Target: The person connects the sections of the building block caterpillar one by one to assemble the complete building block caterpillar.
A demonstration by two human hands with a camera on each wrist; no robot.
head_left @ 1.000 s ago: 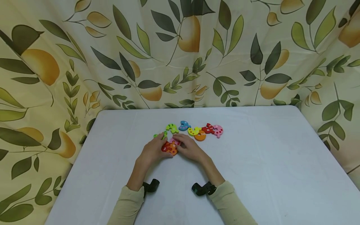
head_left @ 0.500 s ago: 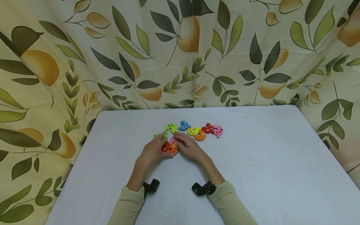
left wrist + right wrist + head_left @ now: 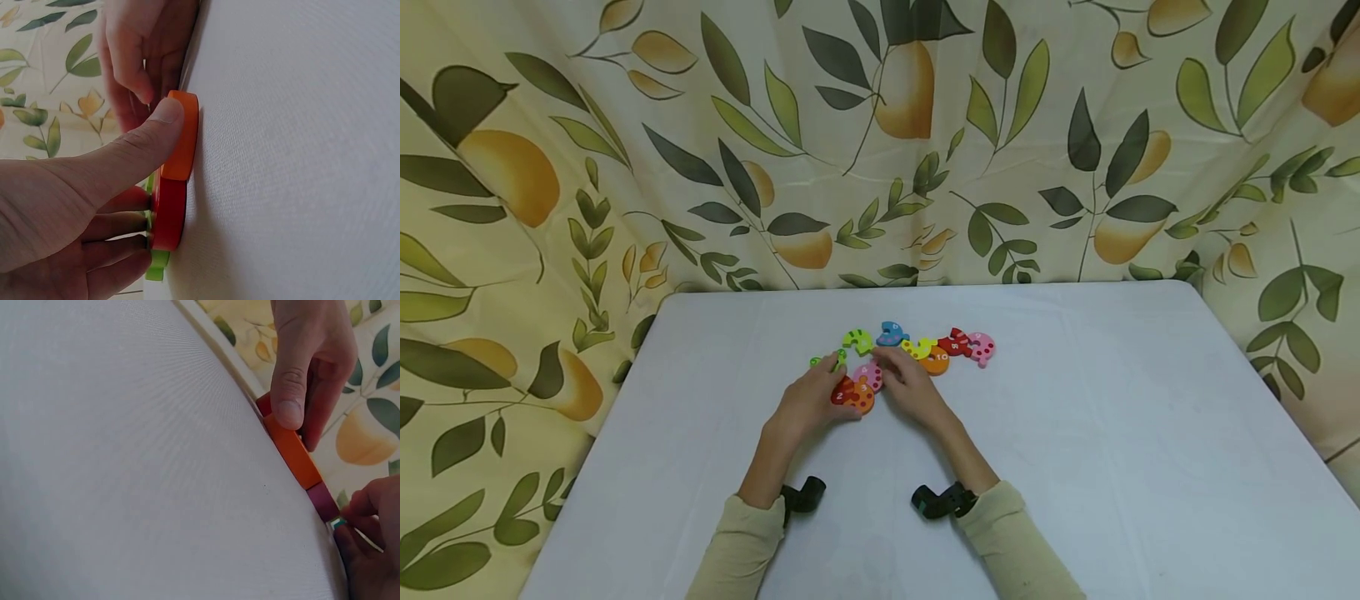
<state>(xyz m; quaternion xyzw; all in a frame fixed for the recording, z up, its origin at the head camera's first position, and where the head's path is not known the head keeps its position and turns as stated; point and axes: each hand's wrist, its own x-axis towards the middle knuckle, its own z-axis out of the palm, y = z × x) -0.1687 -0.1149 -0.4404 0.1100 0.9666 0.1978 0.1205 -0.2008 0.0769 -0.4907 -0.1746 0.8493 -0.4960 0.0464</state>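
My left hand (image 3: pixel 805 396) holds a joined cluster of numbered puzzle pieces flat on the table. Its thumb lies against the orange 3 piece (image 3: pixel 181 147), and its fingers reach along the far side of the red 2 piece (image 3: pixel 169 215). A green piece (image 3: pixel 840 358) shows beyond those fingertips. The pink dotted piece (image 3: pixel 868 377) fits against the orange one. Just right of the pink piece is my right hand (image 3: pixel 916 390), fingers loosely bent. In the right wrist view a bit of teal shows between its thumb and forefinger, right by the purple-pink edge (image 3: pixel 323 502).
Loose pieces lie beyond the hands: light green (image 3: pixel 857 340), blue (image 3: pixel 891 334), yellow (image 3: pixel 919 347), orange 10 (image 3: pixel 937 361), red 8 (image 3: pixel 955 342) and pink (image 3: pixel 981 349). A white cloth covers the table (image 3: pixel 1112 442). Behind it hangs a fruit-patterned curtain (image 3: pixel 1015 192).
My right hand has drawn off the pink piece and shifted up and right toward the blue and yellow pieces, uncovering the pink one. My left hand has stayed in place.
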